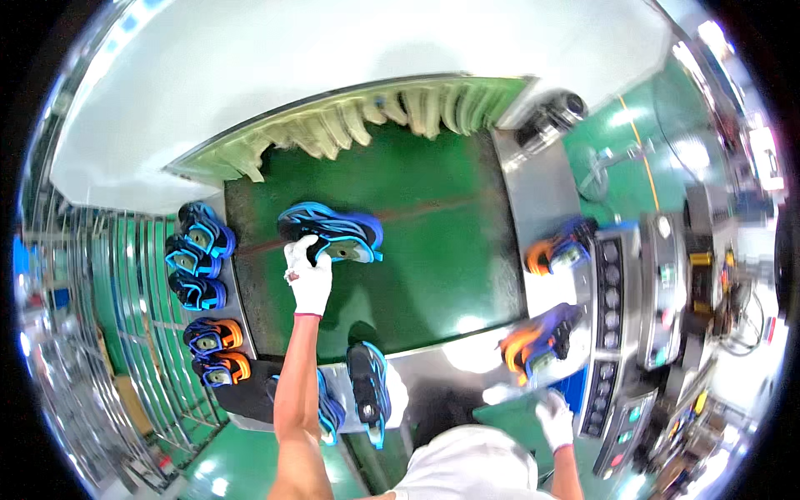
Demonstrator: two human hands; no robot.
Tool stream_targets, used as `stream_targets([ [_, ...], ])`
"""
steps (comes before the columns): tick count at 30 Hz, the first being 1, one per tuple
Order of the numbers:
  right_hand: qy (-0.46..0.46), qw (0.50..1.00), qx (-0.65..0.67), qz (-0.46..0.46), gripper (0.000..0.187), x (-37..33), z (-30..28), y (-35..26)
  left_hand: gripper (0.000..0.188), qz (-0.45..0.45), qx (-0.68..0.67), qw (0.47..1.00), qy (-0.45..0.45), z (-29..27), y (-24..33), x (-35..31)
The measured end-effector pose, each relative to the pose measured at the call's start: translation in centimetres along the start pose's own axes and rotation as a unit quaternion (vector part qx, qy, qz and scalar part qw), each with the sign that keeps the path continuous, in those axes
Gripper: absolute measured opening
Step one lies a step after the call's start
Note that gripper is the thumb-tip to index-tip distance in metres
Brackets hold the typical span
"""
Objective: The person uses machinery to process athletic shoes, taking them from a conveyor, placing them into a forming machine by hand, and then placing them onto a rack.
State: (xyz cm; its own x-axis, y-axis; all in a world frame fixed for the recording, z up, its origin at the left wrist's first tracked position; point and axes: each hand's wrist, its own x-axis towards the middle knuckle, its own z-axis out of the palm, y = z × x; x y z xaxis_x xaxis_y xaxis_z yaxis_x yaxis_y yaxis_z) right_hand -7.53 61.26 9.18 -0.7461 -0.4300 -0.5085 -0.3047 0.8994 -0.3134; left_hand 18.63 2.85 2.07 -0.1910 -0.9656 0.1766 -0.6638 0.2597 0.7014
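Note:
My left hand (308,282), in a white glove, reaches over the green belt (425,283) and grips a black and blue shoe (333,232) by its collar. The shoe's toe points right. Low on the right is my right hand (555,422), also gloved, beside a blue surface (575,387); its fingers are too smeared to read. Nearer me on the front ledge lies another black and blue shoe (368,383). One more blue shoe (331,408) is partly hidden by my left forearm.
A pale fringed curtain (333,125) hangs at the white machine's opening. Several shoes, blue ones (198,254) and orange ones (218,367), line the left ledge. Orange and purple shoes (542,342) sit at right, near a dark control panel (611,287). Metal racks (150,333) stand left.

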Motion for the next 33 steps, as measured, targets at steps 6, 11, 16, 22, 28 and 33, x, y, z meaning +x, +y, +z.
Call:
stream_targets([
  [6, -0.051, 0.961, 0.224, -0.157, 0.058, -0.2, -7.0, -16.0, 0.023, 0.114, -0.124, 0.967, -0.190, -1.0, 16.8, -10.0],
  [11, 0.242, 0.927, 0.060, -0.282, 0.064, 0.5, -6.1, -12.5, 0.025, 0.371, -0.182, 0.836, -0.361, 0.9, 36.4, -23.4],
  [16, 0.209, 0.863, 0.443, -0.127, 0.058, -5.1, -12.3, 2.1, 0.047, 0.546, -0.267, 0.606, -0.513, 4.2, 51.8, -33.8],
  [22, 0.255, 0.472, 0.844, 0.021, 0.044, -17.9, -14.7, 15.5, 0.061, 0.525, -0.339, 0.580, -0.522, 8.7, 66.1, -46.4],
  [28, 0.465, 0.269, 0.840, 0.079, 0.045, -25.0, -12.6, 22.2, 0.072, 0.420, -0.246, 0.572, -0.660, 23.1, 78.5, -63.8],
  [33, 0.540, 0.255, 0.782, 0.179, 0.077, -28.3, -9.1, 23.3, 0.081, 0.451, -0.076, 0.680, -0.573, 34.9, 84.5, -74.3],
])
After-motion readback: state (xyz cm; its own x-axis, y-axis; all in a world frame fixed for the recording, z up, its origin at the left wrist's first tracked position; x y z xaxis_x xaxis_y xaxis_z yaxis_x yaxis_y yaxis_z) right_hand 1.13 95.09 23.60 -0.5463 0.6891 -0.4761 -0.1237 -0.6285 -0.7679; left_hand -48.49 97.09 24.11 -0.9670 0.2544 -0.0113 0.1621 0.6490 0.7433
